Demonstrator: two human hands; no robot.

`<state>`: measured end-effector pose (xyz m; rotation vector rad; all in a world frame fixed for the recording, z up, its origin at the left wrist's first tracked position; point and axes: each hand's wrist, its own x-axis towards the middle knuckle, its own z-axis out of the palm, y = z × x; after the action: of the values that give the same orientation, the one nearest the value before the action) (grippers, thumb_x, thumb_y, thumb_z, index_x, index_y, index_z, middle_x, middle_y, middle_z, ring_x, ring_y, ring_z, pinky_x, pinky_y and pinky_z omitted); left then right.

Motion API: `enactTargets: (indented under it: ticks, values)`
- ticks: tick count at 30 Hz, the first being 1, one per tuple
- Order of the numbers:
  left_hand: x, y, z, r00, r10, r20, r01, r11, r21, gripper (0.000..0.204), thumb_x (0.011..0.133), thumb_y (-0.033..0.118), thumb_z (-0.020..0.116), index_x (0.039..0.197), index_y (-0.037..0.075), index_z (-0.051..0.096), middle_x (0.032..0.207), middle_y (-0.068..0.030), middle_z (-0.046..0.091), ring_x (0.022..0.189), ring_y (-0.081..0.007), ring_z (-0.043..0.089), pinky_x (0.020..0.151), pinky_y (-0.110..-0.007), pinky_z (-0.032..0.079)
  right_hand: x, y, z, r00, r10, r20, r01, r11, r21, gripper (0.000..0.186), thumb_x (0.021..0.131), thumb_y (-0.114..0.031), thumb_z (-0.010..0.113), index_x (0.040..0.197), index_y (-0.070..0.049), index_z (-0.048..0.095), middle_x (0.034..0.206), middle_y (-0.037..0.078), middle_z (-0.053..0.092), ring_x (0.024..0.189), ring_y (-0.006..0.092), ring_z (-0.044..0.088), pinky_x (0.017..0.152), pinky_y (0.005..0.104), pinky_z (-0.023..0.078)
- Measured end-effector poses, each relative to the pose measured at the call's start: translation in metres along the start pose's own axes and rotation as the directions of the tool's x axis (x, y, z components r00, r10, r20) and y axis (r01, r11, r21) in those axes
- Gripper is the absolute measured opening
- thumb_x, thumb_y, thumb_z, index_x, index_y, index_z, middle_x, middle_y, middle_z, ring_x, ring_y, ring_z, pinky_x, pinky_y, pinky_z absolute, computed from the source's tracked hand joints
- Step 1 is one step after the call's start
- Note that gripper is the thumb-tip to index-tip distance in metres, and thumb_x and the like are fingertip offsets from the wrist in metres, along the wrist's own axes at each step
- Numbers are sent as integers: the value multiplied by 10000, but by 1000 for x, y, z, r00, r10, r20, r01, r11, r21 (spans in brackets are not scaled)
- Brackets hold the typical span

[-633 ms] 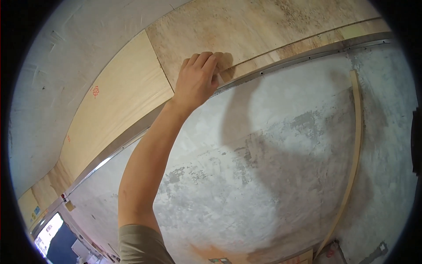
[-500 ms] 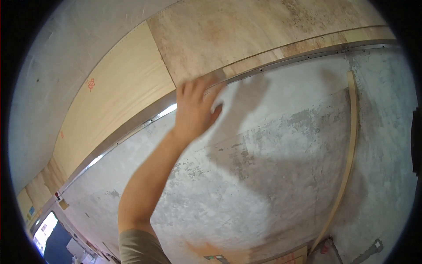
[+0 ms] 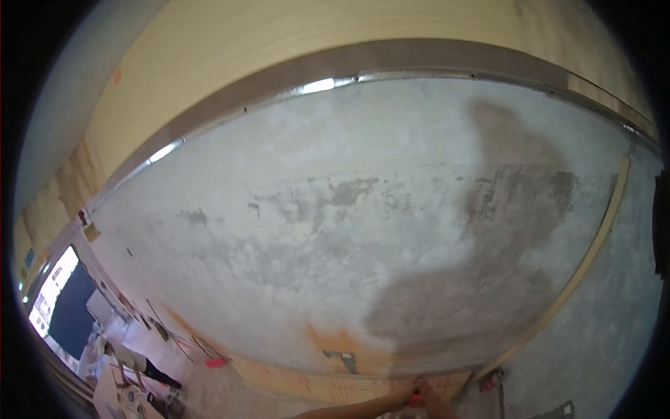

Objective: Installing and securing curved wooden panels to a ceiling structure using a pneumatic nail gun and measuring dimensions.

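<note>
Hand [image 3: 412, 401] dropped from the ceiling panel [image 3: 314, 42] to the wall's [image 3: 314, 230] base, touching something red; grip state unreadable.

Even, fairly bright light is falling on the grey plaster wall [image 3: 293, 230]. A large soft-edged shadow [image 3: 488, 265] is lying across it from about 1 o'clock down to 5 o'clock. Glare is glinting off the metal strip [image 3: 317, 86] at 12 o'clock and again near 10 o'clock. Fisheye distortion is bowing straight edges into arcs, and a black rim is closing the frame. Detail at 7 o'clock is smearing and overexposing around a bright window [image 3: 52, 293].
</note>
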<state>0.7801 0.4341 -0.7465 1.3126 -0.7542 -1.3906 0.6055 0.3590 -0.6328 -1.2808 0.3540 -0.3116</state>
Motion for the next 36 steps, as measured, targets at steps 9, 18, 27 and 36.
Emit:
enactTargets:
  ticks: [9,18,27,36]
  values:
    - [-88,-21,-28,835,-507,-215,283,730,-623,403,1000,263,591,1342,66,506,1195,-151,640,1027,-307,659,890,-468,554,-44,137,-113,962,-175,207,235,154,-960,381,958,-339,647,1151,-11,636,1113,203,680,1038,258,662,892,371,511]
    - [-82,-57,13,789,-595,-154,221,508,-833,369,1012,346,547,1197,28,575,963,-129,680,796,-273,692,694,-401,598,-29,110,-247,871,63,487,472,169,-865,381,966,-342,635,1164,-17,636,1082,193,680,1002,250,661,871,361,511]
    - [-136,-14,7,837,-467,-284,124,667,-734,326,952,388,644,1043,78,607,817,-72,657,576,-187,620,516,-343,531,76,78,-229,650,298,699,681,180,-710,381,974,-345,624,1178,-24,636,1051,182,679,967,243,659,850,351,512]
    - [-243,-63,-142,786,-539,-302,116,609,-785,386,925,374,659,1144,58,615,851,-75,659,654,-179,632,590,-329,532,131,162,-31,767,138,626,582,258,-771,381,983,-348,613,1191,-30,636,1019,172,679,931,236,657,829,341,512]
